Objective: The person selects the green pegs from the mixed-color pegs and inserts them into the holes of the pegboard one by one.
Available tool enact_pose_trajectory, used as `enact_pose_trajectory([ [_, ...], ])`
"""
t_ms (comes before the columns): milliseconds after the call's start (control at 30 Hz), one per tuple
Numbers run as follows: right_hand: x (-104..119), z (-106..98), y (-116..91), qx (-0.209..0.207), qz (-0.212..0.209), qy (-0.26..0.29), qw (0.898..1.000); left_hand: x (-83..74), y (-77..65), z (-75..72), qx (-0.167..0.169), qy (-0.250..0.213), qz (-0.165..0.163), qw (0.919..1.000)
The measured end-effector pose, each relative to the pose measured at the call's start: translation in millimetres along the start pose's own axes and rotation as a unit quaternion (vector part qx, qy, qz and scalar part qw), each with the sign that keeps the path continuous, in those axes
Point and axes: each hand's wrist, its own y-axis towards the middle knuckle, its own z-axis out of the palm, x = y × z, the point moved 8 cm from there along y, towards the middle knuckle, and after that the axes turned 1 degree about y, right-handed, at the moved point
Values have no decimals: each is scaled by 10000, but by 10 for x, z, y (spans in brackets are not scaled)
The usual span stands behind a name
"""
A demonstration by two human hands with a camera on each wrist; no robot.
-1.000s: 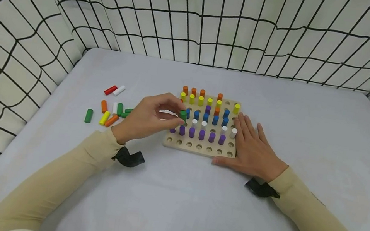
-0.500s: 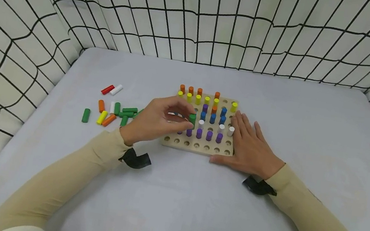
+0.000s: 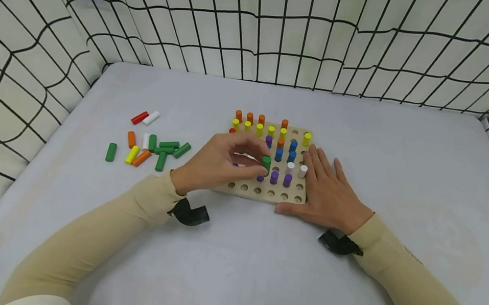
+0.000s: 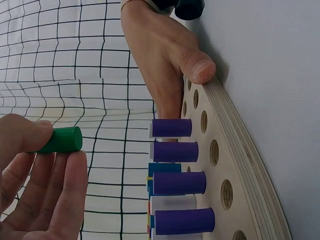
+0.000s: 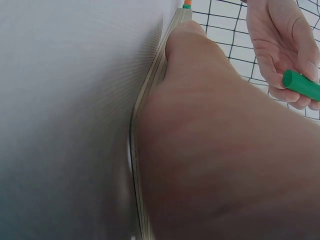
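Note:
My left hand (image 3: 229,163) pinches a green peg (image 3: 266,163) upright between thumb and fingers, above the wooden pegboard (image 3: 244,191). In the left wrist view the green peg (image 4: 67,139) is clear of the board, with purple pegs (image 4: 182,183) standing in a row of holes beyond it. My right hand (image 3: 329,194) lies with straight fingers along the board's right edge, its thumb at the front corner. Orange, yellow, blue and white pegs also stand in the board, and the row of holes nearest me is bare where it shows. The left hand hides part of the board's left side.
Loose green pegs (image 3: 168,144) lie on the white table left of the board, among orange, white and yellow ones (image 3: 132,154). A red peg (image 3: 140,117) and a white peg (image 3: 151,118) lie farther back. Black netting (image 3: 283,34) rises behind the table and at its sides.
My left hand has moved to the right across the board with the green peg, uncovering loose green pegs on the table. The right hand stays at the board's edge.

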Motion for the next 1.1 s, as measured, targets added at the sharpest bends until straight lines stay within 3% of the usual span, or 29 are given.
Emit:
enact_pose_trajectory([
  [267, 4, -5, -2, -56, -27, -58, 10000, -3, 57, 134, 130, -233, 96, 9996],
  [600, 6, -4, -12, -70, 29, 28, 10000, -25, 99, 291, 274, -407, 440, 9978],
  [833, 27, -6, -6, -20, -42, -25, 10000, 10, 110, 369, 299, -326, 308, 9985],
  [1100, 27, -17, -1, -90, -39, -34, 9999, 28, 128, 453, 307, -247, 393, 9984],
])
